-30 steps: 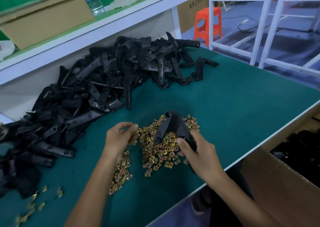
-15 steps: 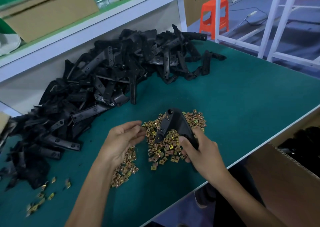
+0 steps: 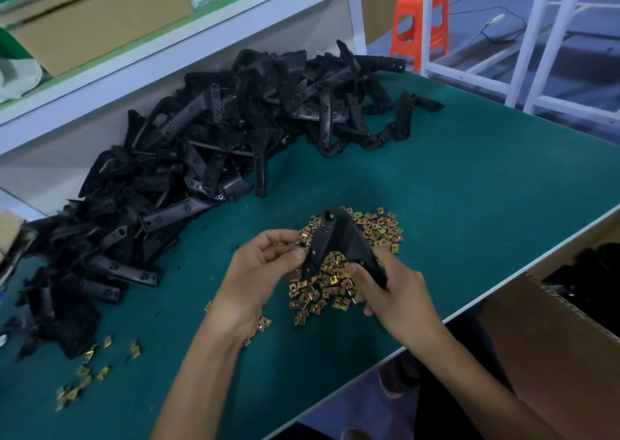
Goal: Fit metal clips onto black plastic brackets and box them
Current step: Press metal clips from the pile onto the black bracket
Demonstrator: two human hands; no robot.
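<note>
Gripping is recorded first: the black V-shaped plastic bracket [image 3: 335,238] is held up just above the table, with one arm wrapped firmly by the right hand [image 3: 399,292] and the apex pointed away. The left hand [image 3: 258,271] is closed in a narrow pinch, with the thumb pressed to the edge of the other arm. Whether a clip lies in that pinch cannot be told.

Judged step: a clip is being seated on that arm.

- The bracket should be held rigid by the right hand.
- The clip should be slid squarely over the edge until its hole is lined up with the bracket's hole. A skewed push is likely to jam or spring off.

Directly beneath, a pile of brass-coloured square metal clips [image 3: 335,292] is spread on the green table mat [image 3: 469,188], so a dropped clip is easily replaced. Further out, the heap of loose black plastic brackets [image 3: 201,157] is banked along the back left. The brown cardboard box [image 3: 553,339] is placed below the table's right edge.
</note>
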